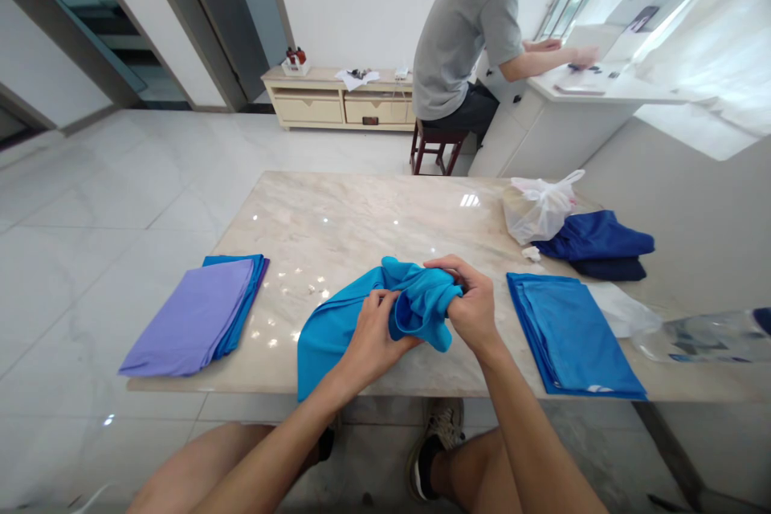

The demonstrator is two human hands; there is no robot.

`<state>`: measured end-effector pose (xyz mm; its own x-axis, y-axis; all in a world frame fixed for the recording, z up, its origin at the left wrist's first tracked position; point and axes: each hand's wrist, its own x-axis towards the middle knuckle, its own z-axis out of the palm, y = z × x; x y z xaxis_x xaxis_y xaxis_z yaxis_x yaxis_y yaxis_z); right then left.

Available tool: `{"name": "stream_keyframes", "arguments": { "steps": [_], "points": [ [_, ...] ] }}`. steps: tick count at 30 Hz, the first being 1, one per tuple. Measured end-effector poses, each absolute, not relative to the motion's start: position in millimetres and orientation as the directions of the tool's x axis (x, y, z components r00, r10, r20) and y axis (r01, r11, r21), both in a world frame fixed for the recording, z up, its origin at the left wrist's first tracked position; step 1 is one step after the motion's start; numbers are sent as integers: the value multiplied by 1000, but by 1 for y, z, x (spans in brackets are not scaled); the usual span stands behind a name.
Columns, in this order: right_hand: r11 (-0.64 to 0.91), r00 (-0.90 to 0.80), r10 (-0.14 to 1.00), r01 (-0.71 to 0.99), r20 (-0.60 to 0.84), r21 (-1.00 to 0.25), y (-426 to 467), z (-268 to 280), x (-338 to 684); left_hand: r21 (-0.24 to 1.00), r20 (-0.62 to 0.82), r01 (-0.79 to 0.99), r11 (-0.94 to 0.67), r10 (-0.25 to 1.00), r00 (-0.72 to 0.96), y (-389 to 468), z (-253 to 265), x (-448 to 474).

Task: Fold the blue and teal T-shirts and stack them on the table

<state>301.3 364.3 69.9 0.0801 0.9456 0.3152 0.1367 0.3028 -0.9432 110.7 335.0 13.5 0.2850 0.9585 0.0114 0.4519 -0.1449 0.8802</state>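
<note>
One turquoise cloth [346, 313] is held bunched over one table [361, 213].
Its gathered end is gripped by the left hand [377, 329] and right hand [474, 303]; its long axis is slanted leftward to the near edge, the left hand nearer that tail. One lavender-topped pile [193, 321] is set leftward, one blue pile [572, 333] rightward.

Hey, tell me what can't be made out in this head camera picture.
In the head view:
Some fingertips of the right hand: hidden by the bunched blue cloth.
Contents of the white bag: clouded by its plastic.
Folded cloths on the left: mostly covered by the lilac cloth.
Small dark items on the white desk: too small and blurred.
</note>
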Motion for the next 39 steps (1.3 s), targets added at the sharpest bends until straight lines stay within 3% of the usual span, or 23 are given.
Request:
{"name": "stream_keyframes", "arguments": {
  "steps": [8, 24, 30, 35, 39],
  "points": [
    [240, 85, 964, 119, 251, -963, 365, 68, 300, 863, 6, 469, -189, 931, 364, 326, 15, 121],
    [188, 191, 958, 146, 214, -971, 364, 63, 301, 789, -1, 576, -212, 938, 347, 331, 19, 114],
    [195, 242, 943, 160, 230, -968, 365, 61, 301, 835, 12, 506, -218, 925, 379, 333, 22, 114],
    [177, 253, 943, 165, 215, -970, 366, 59, 301, 877, -90, 464, -123, 907, 412, 331, 27, 115],
    [176, 261, 941, 156, 213, -972, 366, 61, 301, 908, -90, 406, -106, 897, 434, 331, 34, 114]
  ]
}}
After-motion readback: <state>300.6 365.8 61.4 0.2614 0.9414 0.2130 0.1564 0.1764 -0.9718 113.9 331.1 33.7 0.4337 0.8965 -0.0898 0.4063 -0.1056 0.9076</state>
